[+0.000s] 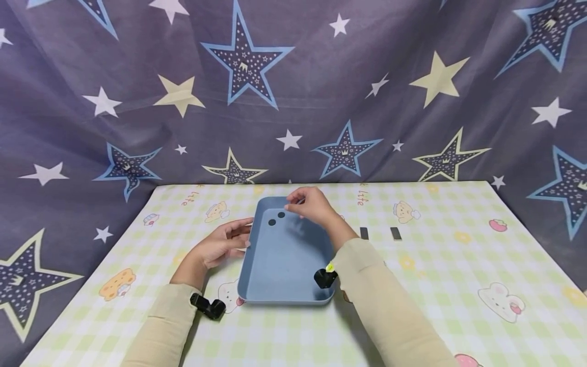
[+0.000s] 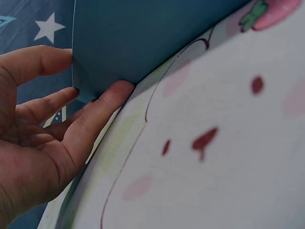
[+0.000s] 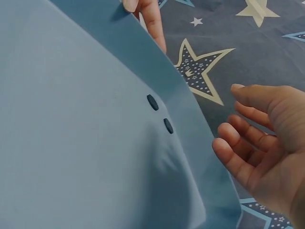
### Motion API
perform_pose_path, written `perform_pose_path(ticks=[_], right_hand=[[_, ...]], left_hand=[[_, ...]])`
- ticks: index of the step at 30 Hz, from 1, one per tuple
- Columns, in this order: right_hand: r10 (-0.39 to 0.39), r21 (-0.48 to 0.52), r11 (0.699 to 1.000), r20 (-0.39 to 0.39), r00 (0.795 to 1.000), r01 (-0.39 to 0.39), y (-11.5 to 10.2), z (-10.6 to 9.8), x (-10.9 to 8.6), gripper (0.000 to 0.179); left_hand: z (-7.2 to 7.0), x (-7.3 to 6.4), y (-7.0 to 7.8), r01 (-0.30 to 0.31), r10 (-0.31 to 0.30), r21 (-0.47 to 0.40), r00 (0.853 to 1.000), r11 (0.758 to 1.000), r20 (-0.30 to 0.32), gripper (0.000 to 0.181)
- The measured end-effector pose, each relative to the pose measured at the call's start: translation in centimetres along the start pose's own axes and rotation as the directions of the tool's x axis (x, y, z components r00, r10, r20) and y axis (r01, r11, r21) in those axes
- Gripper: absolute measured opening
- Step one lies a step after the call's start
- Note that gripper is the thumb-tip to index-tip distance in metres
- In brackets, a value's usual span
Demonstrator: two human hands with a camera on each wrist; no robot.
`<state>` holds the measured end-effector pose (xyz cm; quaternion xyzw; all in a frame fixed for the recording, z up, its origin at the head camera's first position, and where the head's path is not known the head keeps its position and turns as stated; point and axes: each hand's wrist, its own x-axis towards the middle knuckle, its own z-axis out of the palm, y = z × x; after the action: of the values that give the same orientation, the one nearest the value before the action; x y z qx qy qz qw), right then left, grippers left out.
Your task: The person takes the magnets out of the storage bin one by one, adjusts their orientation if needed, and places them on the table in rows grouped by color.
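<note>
A blue rectangular tray (image 1: 284, 265) stands on the table, with two small dark discs (image 1: 272, 222) near its far left corner. The left hand (image 1: 223, 241) is at the tray's left side, its fingers and thumb touching the outer wall. In the left wrist view the thumb (image 2: 97, 117) lies low against the wall and the other fingertips reach its edge. Over the tray's far right part is the right hand (image 1: 313, 205), fingers loosely bent. In the right wrist view, the right hand (image 3: 267, 138) hovers beside the rim with nothing between its fingers.
Two small dark rectangular pieces lie right of the tray, one piece (image 1: 364, 233) close to the right forearm and the other piece (image 1: 396, 234) farther right. A checked cartoon cloth (image 1: 440, 306) covers the table. Behind it hangs a dark star-patterned curtain (image 1: 312, 92).
</note>
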<state>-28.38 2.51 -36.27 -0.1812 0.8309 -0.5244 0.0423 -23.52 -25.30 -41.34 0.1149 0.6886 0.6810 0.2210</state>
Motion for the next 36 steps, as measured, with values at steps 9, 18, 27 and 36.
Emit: perform_pose_path(ticks=[9, 18, 27, 36], right_hand=[[0.045, -0.001, 0.999, 0.008, 0.999, -0.045, 0.8, 1.4, 0.7, 0.033], [0.093, -0.066, 0.993, -0.004, 0.996, -0.093, 2.1, 2.6, 1.3, 0.033], [0.103, -0.062, 0.993, -0.001, 0.995, -0.103, 2.9, 3.2, 1.2, 0.037], [0.064, -0.186, 0.981, 0.008, 0.998, -0.062, 3.8, 3.6, 1.5, 0.036]], left_hand=[[0.0, 0.2, -0.1, 0.01, -0.01, 0.004, 1.0, 1.0, -0.008, 0.072], [0.0, 0.1, -0.1, 0.012, -0.012, 0.003, 1.0, 1.0, -0.014, 0.072], [0.0, 0.1, -0.1, 0.015, -0.015, 0.004, 1.0, 1.0, -0.018, 0.073], [0.1, 0.2, 0.0, 0.016, -0.016, -0.001, 1.0, 1.0, -0.019, 0.073]])
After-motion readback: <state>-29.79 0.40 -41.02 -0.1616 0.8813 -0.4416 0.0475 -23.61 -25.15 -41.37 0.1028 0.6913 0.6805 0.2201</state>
